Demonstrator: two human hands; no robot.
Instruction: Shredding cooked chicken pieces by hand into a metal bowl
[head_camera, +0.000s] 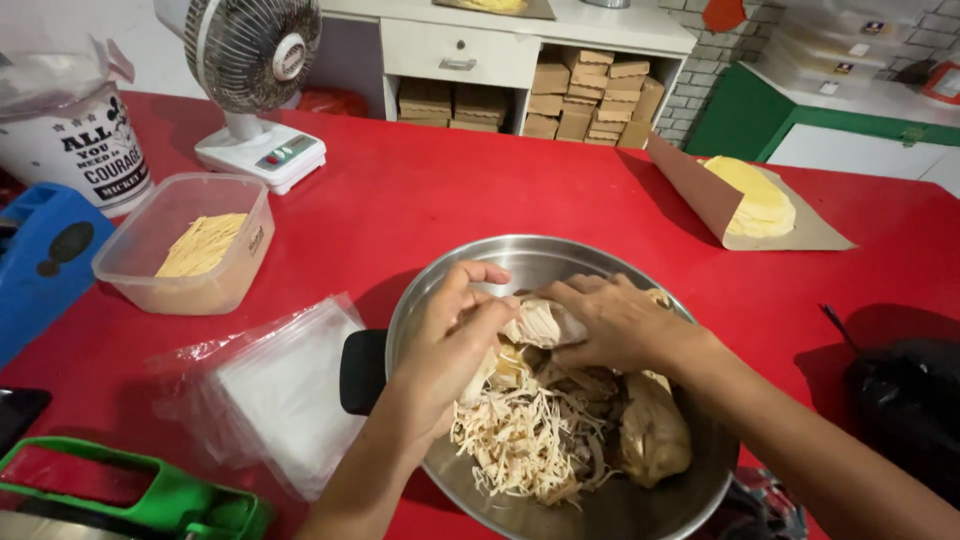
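Near edge of the red surface: steel bowl sits at the near edge, its near rim cut off by the frame. Inside, a heap of pale shredded meat toward the near side, a whole cooked piece at right.

Both hands over the bowl's middle. Left hand and right hand both pinched shut on one piece of meat between them, fingers curled in from either side. Judged: pulling step, tearing this piece into strands above the heap. Next pull would need opposed grips along the grain, strands let fall inside the rim.

Left of the bowl, a stack of clear plastic bags; dark handle-like block against the bowl's left side, kind unclear. Near left corner, green tool, partly out of frame.

Farther left: clear tub with yellowish strips. Beyond, white fan, white bucket. Far right edge: brown paper with a stack of yellow rounds.

Hidden: fingertips behind the meat; dark bag at right, contents unseen.
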